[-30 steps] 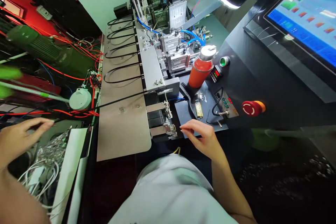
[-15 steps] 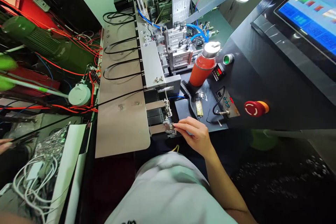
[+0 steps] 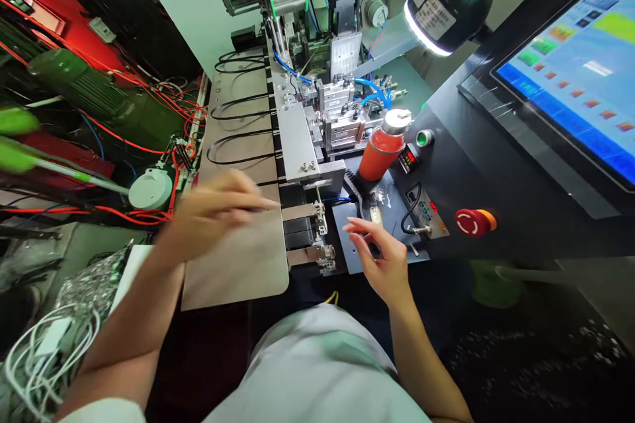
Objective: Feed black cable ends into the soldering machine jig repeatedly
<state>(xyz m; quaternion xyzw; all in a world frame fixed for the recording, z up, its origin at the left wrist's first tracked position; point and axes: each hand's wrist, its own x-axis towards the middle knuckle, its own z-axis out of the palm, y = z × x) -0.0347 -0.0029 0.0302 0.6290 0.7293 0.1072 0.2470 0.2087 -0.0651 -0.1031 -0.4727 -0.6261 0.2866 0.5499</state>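
My left hand (image 3: pixel 218 211) is smeared by motion above the beige metal plate (image 3: pixel 238 271); what its fingers hold, if anything, cannot be made out. Its fingertips point at a metal strip with a small clamp fixture (image 3: pixel 316 211). A second clamp fixture (image 3: pixel 325 256) sits nearer my body. Just right of the fixtures, my right hand (image 3: pixel 380 254) hovers with thumb and forefinger apart and nothing visible between them. Looped black cables (image 3: pixel 243 106) lie across the far part of the plate.
An orange bottle (image 3: pixel 380 155) stands behind my right hand, near a black brush (image 3: pixel 353 186). A red stop button (image 3: pixel 473 222), a lamp (image 3: pixel 441 6) and a screen (image 3: pixel 585 73) are to the right. White cables (image 3: pixel 47 344) are at lower left.
My left hand has come in from the left edge over the plate. My right hand has drawn back from the near fixture, its fingers parting. The straight black cable no longer spans the plate's left edge.
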